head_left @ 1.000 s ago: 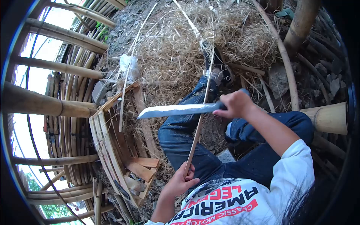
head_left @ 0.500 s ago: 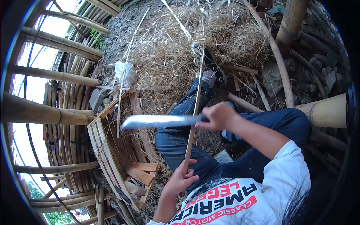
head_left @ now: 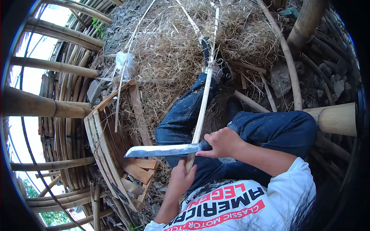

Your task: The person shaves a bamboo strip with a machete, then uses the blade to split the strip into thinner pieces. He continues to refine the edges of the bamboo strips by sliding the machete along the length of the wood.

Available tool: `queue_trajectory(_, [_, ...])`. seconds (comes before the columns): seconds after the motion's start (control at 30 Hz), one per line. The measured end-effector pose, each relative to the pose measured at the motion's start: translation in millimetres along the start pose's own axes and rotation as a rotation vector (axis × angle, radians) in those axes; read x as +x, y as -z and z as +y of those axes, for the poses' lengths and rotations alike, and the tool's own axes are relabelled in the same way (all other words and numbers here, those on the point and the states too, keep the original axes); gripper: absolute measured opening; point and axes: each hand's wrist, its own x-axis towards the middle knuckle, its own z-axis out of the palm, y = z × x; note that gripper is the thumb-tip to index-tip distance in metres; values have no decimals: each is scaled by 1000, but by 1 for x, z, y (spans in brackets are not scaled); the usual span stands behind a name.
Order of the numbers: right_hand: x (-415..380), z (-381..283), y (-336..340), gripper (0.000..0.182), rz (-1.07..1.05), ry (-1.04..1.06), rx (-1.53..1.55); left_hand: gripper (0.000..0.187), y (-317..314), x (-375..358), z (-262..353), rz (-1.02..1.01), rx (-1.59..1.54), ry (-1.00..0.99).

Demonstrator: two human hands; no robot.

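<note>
My right hand (head_left: 221,143) is closed round the dark handle of a long machete (head_left: 165,150). The broad blade points left and lies across a pale bamboo strip (head_left: 203,104), close to the strip's lower end. My left hand (head_left: 182,175) grips that lower end, just below the blade. From there the strip runs up between my legs, past my shoe, its pale face showing. Thin shavings curl around it near the shoe.
Dry shavings (head_left: 165,57) cover the ground ahead. At left stand a slatted wooden frame (head_left: 101,142) with wood pieces and a bamboo pole wall (head_left: 58,107). A plastic bag (head_left: 125,64) lies nearby. Thick bamboo (head_left: 335,119) and stones (head_left: 280,79) are at right.
The machete and my right hand have moved down toward my left hand. My left hand has shifted up slightly, and the strip now shows a paler, wider face.
</note>
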Motion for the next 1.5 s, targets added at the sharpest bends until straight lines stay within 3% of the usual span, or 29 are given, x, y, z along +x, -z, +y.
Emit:
queue_trajectory(0.03, [-1, 0, 0, 67, -3, 2, 0, 34, 1, 1, 4, -44, 27, 68])
queue_trajectory(0.3, [-8, 25, -3, 69, 43, -49, -45, 30, -2, -3, 2, -78, -7, 13])
queue_trajectory(0.5, [11, 76, 8, 69, 143, -335, -131, 23, -10, 1, -4, -115, -76, -26])
queue_trajectory(0.57, [10, 71, 9, 69, 143, -330, -125, 20, -10, 1, -4, -102, -100, -72])
queue_trajectory(0.67, [0, 56, 8, 67, 114, -324, -88, 17, -8, 0, -10, -180, -187, 38])
queue_trajectory(0.77, [-8, 40, 4, 67, 34, -182, -31, 18, -7, 2, -19, -179, -301, 53])
queue_trajectory(0.93, [-4, 58, 8, 67, 19, -179, -78, 19, -2, -3, -11, -141, -218, 23])
queue_trajectory(1.07, [-1, 77, 13, 68, 145, -369, -140, 23, 0, 2, -14, -130, -296, 10])
queue_trajectory(1.13, [-4, 67, 14, 69, 153, -380, -114, 25, 13, 3, 6, -258, -327, 189])
queue_trajectory(1.17, [-9, 59, 10, 69, 123, -355, -136, 28, 5, 5, -9, -197, -308, 56])
queue_trajectory(1.27, [-30, 29, 1, 68, 28, -224, -50, 30, -1, 9, -28, -151, -282, -56])
queue_trajectory(1.4, [-42, 24, 6, 66, 47, -179, -105, 30, -5, 3, -26, -147, -419, -25])
queue_trajectory(1.43, [-42, 27, 9, 58, 41, -175, -110, 26, 0, 2, -22, -234, -436, 81])
queue_trajectory(1.5, [-40, 30, 14, 58, 54, -181, -130, 25, 4, 3, -25, -259, -475, 92])
